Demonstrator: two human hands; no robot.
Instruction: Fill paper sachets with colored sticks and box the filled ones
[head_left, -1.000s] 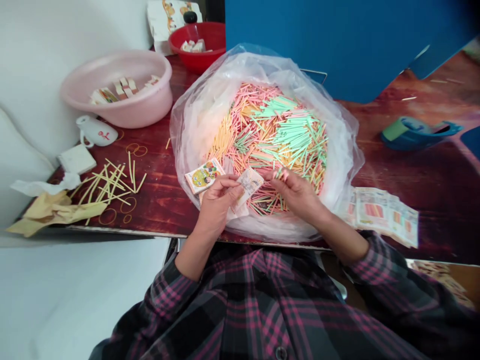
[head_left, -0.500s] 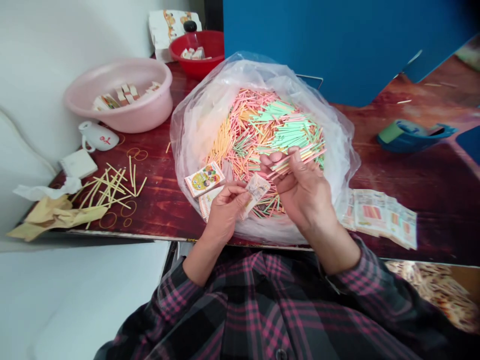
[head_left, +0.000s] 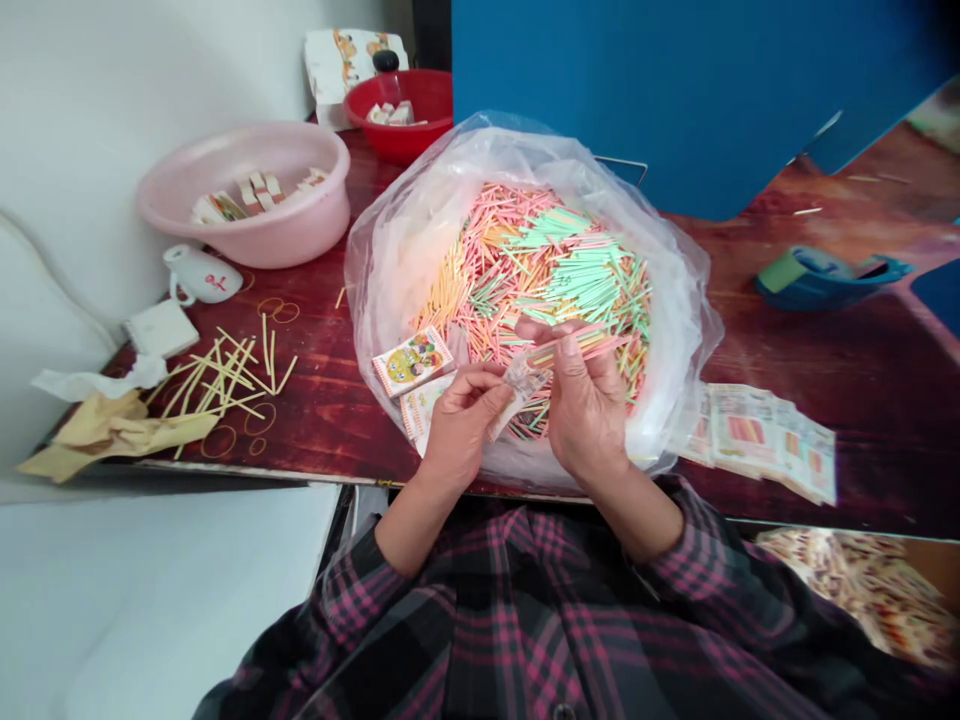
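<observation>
My left hand [head_left: 469,415] pinches a small clear printed packet [head_left: 523,382] above the near rim of a big plastic bag [head_left: 390,240]. Thin coloured sticks [head_left: 589,275] in pink, orange, yellow and green fill the bag. Between the thumb and fingers of my right hand [head_left: 589,400] is a small bundle of sticks [head_left: 592,343], mostly pink, its left end at the packet's mouth. Whether the tips are inside the packet, I cannot tell. Beside my left hand, a stack of printed packets [head_left: 412,362] with a cartoon face rests on the bag's near left edge.
Flat packets showing coloured sticks [head_left: 772,435] lie fanned at the right. Loose yellow sticks [head_left: 217,375], rubber bands [head_left: 219,441] and a white mug [head_left: 202,275] are at the left. Behind stand a pink basin [head_left: 247,240], a red basin [head_left: 397,140] and a blue panel [head_left: 637,90].
My right hand has moved left and slightly down, bringing the stick bundle to the packet. My left hand still pinches the packet, a little further right. The whole view has shifted slightly.
</observation>
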